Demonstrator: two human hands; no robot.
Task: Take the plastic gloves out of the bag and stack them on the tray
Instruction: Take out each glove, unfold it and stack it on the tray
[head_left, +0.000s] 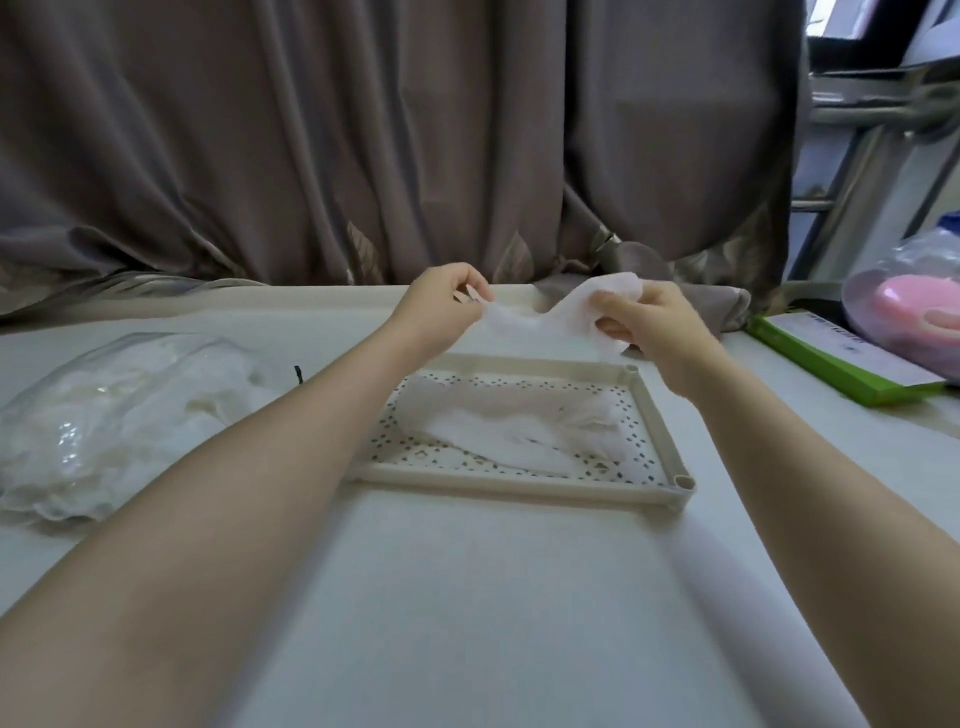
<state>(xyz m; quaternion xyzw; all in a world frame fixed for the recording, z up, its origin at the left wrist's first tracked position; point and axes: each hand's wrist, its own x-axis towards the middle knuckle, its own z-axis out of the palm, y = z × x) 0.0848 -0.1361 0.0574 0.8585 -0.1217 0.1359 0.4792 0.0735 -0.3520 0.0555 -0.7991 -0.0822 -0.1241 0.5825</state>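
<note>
Gloves (524, 431) of thin plastic lie stacked in the perforated tray (660, 415). Above its far edge, one more glove (550, 317) hangs stretched between both hands: the left hand (447, 301) pinches one end, the right hand (649, 322) grips the other. The bag (114, 415) sits to the left on the table (467, 597).
</note>
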